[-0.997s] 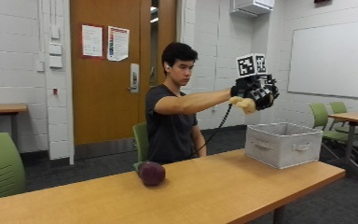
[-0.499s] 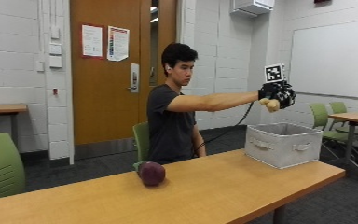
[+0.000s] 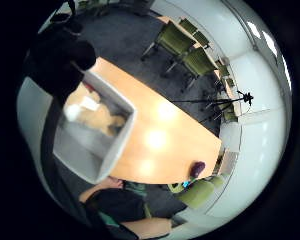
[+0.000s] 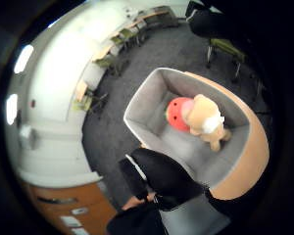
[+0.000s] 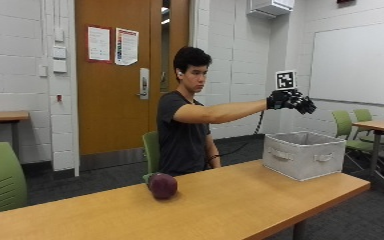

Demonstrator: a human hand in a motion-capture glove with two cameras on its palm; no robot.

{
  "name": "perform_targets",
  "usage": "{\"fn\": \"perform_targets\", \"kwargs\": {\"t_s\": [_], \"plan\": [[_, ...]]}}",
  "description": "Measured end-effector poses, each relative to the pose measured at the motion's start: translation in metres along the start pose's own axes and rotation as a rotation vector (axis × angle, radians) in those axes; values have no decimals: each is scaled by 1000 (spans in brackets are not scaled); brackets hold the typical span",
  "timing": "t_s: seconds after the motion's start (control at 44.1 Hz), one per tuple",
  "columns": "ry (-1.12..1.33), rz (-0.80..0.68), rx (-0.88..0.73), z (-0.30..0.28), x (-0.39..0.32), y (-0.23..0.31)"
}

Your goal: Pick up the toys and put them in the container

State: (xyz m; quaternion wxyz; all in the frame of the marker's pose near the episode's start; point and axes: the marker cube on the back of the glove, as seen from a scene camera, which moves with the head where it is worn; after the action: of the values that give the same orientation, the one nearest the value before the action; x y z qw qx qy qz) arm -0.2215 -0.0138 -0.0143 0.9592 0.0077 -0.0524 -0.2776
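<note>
**Hand above the bin, one toy left on the counter**

Nearest the outside camera, the dark purple toy (image 5: 162,185) sits alone on the wooden counter (image 5: 245,200), in front of the seated person and well apart from the bin. It looks rounded and plush, so I judge it light, soft and unlikely to slip or break; a wrap of the fingers round its middle should be enough, with no particular side to favour. It is the one toy visibly left outside.

Further along, near the counter's end, stands the grey fabric container (image 5: 304,154), open at the top, with a cloth handle on the side that shows. Its walls look soft, so it may shift if knocked.

Inside it, the thumb-side palm view shows a tan teddy bear (image 4: 204,120) lying against a red round toy (image 4: 178,113) on the container's floor, the two touching.

Highest and farthest, the gloved right hand (image 5: 290,99) hangs in the air above the container at the end of an outstretched arm. Its fingers look relaxed and spread, with nothing between them, so I take the hand as released.
</note>
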Motion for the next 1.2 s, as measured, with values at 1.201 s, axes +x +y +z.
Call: {"fn": "perform_targets", "kwargs": {"t_s": [1.201], "plan": [[-16, 766, -198, 145, 478, 433]]}}
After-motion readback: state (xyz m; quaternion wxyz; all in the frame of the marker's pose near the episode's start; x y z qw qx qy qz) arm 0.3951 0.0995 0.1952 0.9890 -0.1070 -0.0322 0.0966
